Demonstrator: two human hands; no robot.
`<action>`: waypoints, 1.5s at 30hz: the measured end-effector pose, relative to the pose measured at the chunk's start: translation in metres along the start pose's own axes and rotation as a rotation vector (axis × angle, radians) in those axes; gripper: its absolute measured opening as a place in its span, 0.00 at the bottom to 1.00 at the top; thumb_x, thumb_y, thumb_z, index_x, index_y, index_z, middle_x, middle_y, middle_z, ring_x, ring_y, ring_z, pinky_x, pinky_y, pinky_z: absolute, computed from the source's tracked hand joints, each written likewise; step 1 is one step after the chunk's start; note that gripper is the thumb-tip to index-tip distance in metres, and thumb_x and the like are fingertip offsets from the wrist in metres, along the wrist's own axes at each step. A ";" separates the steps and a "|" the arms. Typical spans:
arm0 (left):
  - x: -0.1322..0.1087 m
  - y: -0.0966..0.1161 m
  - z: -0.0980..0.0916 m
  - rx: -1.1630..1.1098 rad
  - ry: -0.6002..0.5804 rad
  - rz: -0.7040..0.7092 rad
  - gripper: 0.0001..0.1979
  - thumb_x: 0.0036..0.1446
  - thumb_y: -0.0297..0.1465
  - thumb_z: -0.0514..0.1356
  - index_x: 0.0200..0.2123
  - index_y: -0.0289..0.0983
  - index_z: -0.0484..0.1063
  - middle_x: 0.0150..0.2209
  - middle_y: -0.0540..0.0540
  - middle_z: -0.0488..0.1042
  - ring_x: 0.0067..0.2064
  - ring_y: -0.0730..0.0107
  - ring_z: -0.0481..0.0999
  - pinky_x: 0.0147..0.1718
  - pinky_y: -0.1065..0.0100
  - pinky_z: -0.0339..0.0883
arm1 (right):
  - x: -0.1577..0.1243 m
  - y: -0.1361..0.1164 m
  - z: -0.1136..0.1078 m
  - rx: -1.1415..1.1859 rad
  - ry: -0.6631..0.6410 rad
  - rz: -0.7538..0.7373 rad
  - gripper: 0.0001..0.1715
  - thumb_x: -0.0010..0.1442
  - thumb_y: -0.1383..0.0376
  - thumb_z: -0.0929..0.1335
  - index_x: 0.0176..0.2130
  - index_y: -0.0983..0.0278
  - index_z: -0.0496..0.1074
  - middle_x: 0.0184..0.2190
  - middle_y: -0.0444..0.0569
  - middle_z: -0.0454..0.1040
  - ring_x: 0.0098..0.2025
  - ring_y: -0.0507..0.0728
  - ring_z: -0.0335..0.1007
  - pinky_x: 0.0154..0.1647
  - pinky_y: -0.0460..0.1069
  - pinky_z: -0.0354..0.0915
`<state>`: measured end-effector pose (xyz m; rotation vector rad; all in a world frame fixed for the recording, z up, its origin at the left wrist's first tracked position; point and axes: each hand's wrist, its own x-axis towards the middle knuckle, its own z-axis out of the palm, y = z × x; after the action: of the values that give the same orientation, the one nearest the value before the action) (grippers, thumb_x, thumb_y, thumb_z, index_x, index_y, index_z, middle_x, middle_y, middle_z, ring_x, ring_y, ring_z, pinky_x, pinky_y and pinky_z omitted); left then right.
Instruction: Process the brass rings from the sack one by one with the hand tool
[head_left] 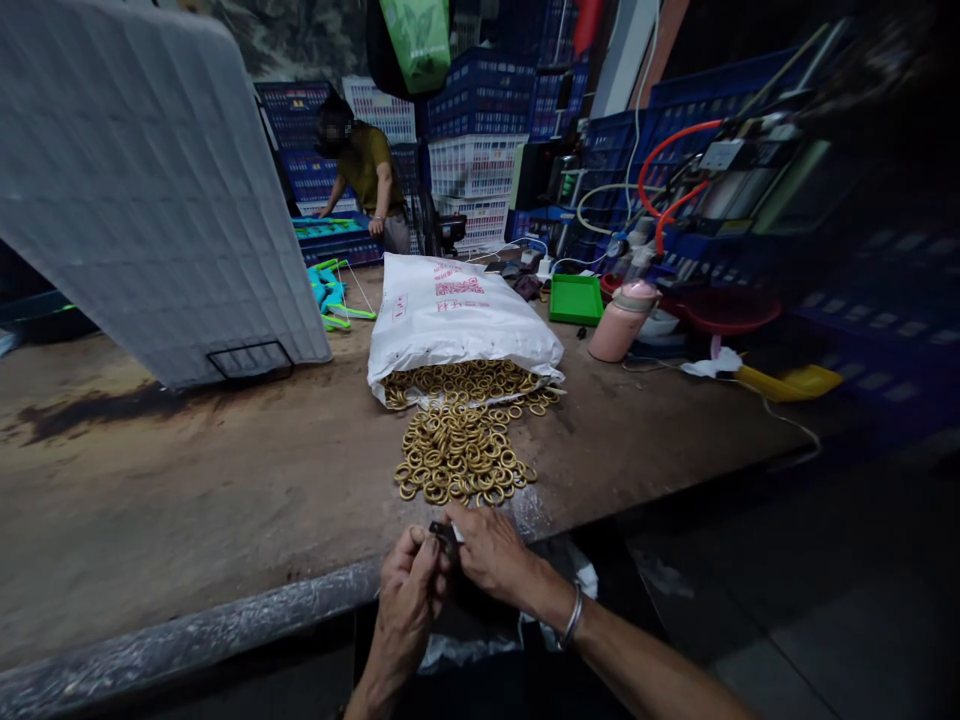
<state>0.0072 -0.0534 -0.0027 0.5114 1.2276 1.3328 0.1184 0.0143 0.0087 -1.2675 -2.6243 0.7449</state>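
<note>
Both my hands are close together at the front edge of the table, just short of a pile of brass-coloured rings (457, 455). My left hand (409, 595) is closed, with thumb and fingertips pinched; what lies in the pinch is too small and dark to name. My right hand (491, 555) is also closed, its fingers wrapped round a small dark object (444, 534) with a whitish part beside it, mostly hidden by the fingers. Behind the pile, a white woven sack (461, 315) lies on its side, more rings spilling from its mouth.
A tall pale ribbed panel (165, 200) stands at left on the table (247, 490). To the right are a green tray (575, 300), a pink bottle (622, 322), a yellow scoop-like piece (791, 382) and a machine with red hoses (720, 180). A co-worker (371, 175) stands beyond, near stacked crates (480, 165).
</note>
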 end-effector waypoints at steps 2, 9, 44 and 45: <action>-0.005 0.002 0.000 -0.027 -0.011 -0.036 0.16 0.45 0.42 0.61 0.24 0.38 0.60 0.18 0.57 0.64 0.15 0.85 0.56 0.13 0.80 0.45 | 0.000 0.002 -0.001 -0.050 0.024 0.034 0.16 0.49 0.74 0.58 0.38 0.63 0.64 0.28 0.48 0.71 0.29 0.53 0.65 0.26 0.46 0.47; -0.015 0.013 -0.007 -0.318 -0.039 -0.089 0.12 0.44 0.38 0.62 0.26 0.36 0.65 0.24 0.52 0.70 0.18 0.83 0.60 0.15 0.79 0.50 | 0.013 0.000 0.007 -0.155 0.144 0.023 0.15 0.48 0.73 0.60 0.38 0.63 0.62 0.32 0.49 0.70 0.33 0.54 0.64 0.31 0.47 0.49; 0.018 0.008 -0.003 0.173 0.097 0.184 0.14 0.47 0.41 0.59 0.24 0.35 0.68 0.15 0.55 0.63 0.16 0.82 0.57 0.14 0.79 0.50 | 0.016 0.000 -0.001 0.859 0.048 0.089 0.14 0.58 0.59 0.58 0.26 0.65 0.61 0.18 0.40 0.63 0.21 0.47 0.57 0.25 0.42 0.55; 0.018 0.008 -0.002 0.196 0.110 0.196 0.14 0.46 0.41 0.59 0.24 0.35 0.69 0.15 0.55 0.63 0.16 0.82 0.57 0.14 0.79 0.50 | 0.017 0.001 0.000 0.877 0.047 0.113 0.15 0.57 0.58 0.58 0.26 0.65 0.61 0.18 0.40 0.63 0.21 0.47 0.56 0.24 0.42 0.54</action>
<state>-0.0021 -0.0360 -0.0027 0.7202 1.4364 1.4269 0.1084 0.0281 0.0068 -1.1052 -1.7946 1.6016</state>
